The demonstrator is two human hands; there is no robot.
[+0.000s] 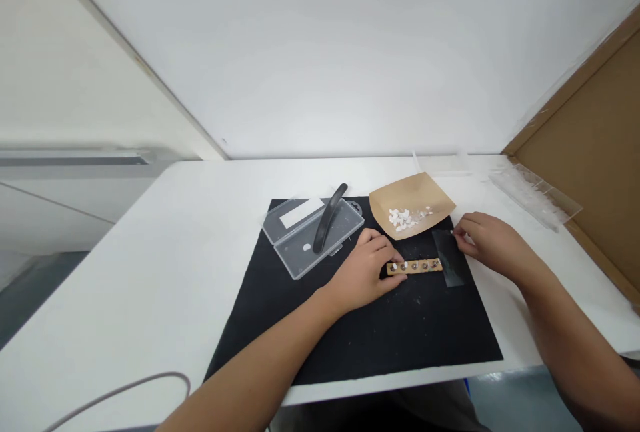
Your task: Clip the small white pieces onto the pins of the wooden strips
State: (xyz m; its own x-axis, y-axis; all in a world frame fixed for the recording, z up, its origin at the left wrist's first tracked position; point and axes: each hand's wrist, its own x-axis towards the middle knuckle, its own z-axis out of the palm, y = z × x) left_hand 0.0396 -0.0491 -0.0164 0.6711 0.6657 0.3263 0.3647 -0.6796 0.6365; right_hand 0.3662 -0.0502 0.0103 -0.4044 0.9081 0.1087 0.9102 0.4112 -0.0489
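My left hand [367,265] grips the left end of a narrow tan strip [419,271] between thumb and fingers. A row of several small round metal pieces runs along the strip, and small white bits show on some of them. Beyond the strip's right end, a clear plastic sheet or bag [450,262] lies on the black mat [380,339]. At its upper right corner my right hand [483,242] is closed in a pinch, with a tiny white piece [453,233] showing at the fingertips. Whether those fingers also touch the plastic, I cannot tell.
Behind the hands, a brown paper tray [410,192] holds small white flakes. An open clear plastic case [295,259] lies to the left, with a black curved handle-like piece [330,219] across it. Clear plastic bags [535,195] lie near the cardboard panel [585,132] at right.
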